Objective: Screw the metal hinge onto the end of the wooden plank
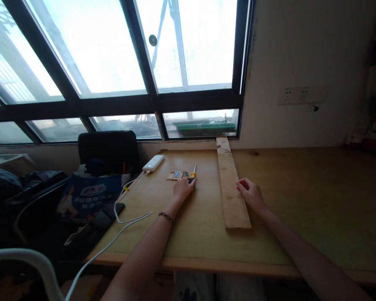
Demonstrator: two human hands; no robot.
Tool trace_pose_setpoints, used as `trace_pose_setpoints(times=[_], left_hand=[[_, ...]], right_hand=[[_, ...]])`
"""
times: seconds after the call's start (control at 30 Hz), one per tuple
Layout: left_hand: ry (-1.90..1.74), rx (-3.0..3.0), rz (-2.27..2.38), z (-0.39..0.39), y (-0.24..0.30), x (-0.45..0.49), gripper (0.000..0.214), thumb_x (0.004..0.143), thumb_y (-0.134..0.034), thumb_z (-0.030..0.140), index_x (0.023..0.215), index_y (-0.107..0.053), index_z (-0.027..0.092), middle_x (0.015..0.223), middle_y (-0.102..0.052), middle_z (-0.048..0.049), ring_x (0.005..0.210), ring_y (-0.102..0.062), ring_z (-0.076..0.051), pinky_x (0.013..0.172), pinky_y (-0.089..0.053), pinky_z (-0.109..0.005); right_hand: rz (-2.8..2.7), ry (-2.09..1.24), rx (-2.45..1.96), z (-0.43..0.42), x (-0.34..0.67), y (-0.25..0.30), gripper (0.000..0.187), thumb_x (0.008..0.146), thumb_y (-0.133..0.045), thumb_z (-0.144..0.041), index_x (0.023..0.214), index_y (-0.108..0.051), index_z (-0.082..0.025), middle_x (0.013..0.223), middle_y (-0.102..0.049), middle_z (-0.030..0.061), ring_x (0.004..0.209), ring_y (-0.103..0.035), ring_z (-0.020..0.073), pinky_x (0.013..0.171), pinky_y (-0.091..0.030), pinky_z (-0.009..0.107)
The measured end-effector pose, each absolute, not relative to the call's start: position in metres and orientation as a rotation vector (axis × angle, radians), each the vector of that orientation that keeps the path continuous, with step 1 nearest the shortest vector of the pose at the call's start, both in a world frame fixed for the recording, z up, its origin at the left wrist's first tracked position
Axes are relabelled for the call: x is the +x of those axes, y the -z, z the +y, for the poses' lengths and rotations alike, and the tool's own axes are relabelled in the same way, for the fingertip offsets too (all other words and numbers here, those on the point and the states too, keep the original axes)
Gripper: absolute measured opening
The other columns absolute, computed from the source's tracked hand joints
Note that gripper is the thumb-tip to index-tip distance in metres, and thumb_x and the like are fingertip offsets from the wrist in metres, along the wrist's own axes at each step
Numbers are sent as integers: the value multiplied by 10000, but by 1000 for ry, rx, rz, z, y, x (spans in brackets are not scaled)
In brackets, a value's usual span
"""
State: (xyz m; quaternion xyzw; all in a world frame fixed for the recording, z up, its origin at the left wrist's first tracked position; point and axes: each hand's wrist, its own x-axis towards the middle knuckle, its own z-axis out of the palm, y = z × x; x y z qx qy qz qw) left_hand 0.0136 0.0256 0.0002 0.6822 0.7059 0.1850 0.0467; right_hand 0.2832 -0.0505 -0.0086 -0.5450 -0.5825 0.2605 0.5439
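Note:
A screwdriver (193,174) with a yellow and black handle points away from me, its metal shaft toward the window. My left hand (184,188) is closed around the handle, low over the table. Just beyond that hand lies a small flat piece (176,175) with several little metal parts, perhaps screws. A long wooden board (231,188) rests on the table, its far end at the window sill. My right hand (250,192) is at the board's right edge, thumb and fingertips pinched together; whatever they hold is too small to make out.
A white power strip (153,163) sits at the table's left back corner. Its white cable (119,225) runs down over the left edge. Left of the table are a black chair (108,148) and a blue bag (90,196). The window and wall bound the table (301,200) behind.

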Motion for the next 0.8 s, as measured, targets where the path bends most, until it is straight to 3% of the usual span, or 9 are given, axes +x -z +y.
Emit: trace_pose_setpoints(times=[0.4,0.57,0.8], left_hand=[[-538,2078,2181,27,1,13,542,785,-327,616,992,-631,217,917,-655,-102,848,-601,-222,662,-425,-279],[-563,2058,2213,25,-2,13,556,785,-314,624,1004,-623,217,937,-652,-104,883,-595,-245,665,-431,-301],[-690,2131,2258,18,-8,18,527,801,-331,591,1067,-570,204,1069,-595,-114,930,-571,-253,687,-425,-307]], right_hand=[[-1329,-570,-1327,-47,287,10,281,737,-525,-458,731,-564,-180,680,-633,39,642,-599,176,618,-461,291],[-1204,-449,-1462,-39,295,18,229,671,-574,-394,757,-590,-182,742,-653,61,699,-606,193,683,-474,325],[-1080,-703,-1432,-29,300,30,216,581,-633,-335,724,-645,-173,805,-691,80,782,-635,220,752,-493,366]])
